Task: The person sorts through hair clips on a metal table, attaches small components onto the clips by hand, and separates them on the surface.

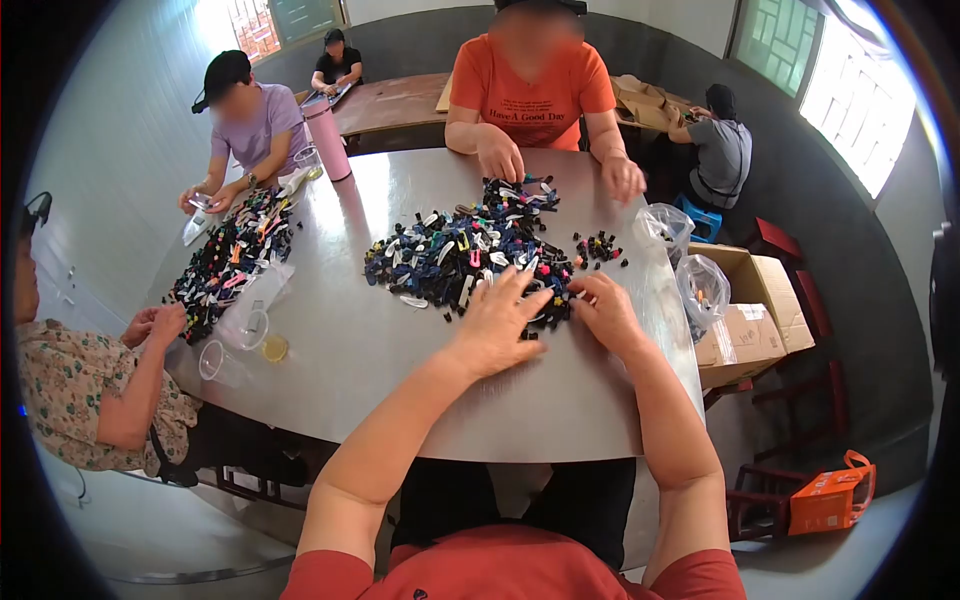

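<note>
A heap of small hair clips (425, 262), mostly black and navy with white, pink and yellow ones mixed in, lies on the metal table. My left hand (497, 325) rests over the near edge of this heap, fingers spread, palm down. Beside it, my right hand (608, 312) is bent at the heap's right edge, its fingertips drawn together near small black clips. Whatever may be between those fingertips is too small to make out. A smaller group of clips (598, 247) lies just beyond my right hand, apart from the main heap.
Across the metal table (400, 400), a person in orange (530, 90) has hands near the heap's far side. Two people sit along the left around another clip pile (235, 250), with clear plastic cups (213, 360) nearby. A pink bottle (327, 140), plastic bags (703, 287) and cardboard box (745, 335) stand around.
</note>
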Demonstrator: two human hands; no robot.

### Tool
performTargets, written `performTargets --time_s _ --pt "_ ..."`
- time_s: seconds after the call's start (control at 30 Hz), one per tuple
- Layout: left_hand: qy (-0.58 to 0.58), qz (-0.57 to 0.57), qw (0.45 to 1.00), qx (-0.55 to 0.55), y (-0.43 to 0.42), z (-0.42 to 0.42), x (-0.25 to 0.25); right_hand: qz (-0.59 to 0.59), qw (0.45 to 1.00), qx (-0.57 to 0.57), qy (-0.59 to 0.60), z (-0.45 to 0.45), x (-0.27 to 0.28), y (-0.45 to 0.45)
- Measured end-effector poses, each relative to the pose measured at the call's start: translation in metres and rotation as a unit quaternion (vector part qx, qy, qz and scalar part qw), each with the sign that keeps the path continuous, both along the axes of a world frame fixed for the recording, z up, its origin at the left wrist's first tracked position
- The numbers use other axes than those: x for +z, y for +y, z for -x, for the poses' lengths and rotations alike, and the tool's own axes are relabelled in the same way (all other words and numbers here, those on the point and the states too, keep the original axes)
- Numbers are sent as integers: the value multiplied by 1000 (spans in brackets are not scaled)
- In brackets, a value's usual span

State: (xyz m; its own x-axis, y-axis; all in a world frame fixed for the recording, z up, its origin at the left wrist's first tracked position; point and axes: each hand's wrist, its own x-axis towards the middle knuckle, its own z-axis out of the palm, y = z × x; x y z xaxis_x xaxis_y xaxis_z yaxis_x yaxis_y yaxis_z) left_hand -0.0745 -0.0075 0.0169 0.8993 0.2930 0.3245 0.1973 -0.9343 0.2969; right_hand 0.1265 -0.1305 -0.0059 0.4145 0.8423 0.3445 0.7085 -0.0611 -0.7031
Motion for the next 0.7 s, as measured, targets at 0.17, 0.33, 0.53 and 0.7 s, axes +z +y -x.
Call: performTargets --time_s 0.17,0.33,0.53,0.7 --pt "28 -88 995 32 3 -25 -36 -18 1000 5 9 5 -9 4" --pt "-91 -118 986 75 12 -29 -36 -11 1000 22 -17 1 -11 6" --pt "-103 -101 984 104 16 -29 -30 -11 999 51 -3 3 -4 3" --pt "-117 -62 989 73 15 -22 -28 -5 999 45 13 3 -4 3"
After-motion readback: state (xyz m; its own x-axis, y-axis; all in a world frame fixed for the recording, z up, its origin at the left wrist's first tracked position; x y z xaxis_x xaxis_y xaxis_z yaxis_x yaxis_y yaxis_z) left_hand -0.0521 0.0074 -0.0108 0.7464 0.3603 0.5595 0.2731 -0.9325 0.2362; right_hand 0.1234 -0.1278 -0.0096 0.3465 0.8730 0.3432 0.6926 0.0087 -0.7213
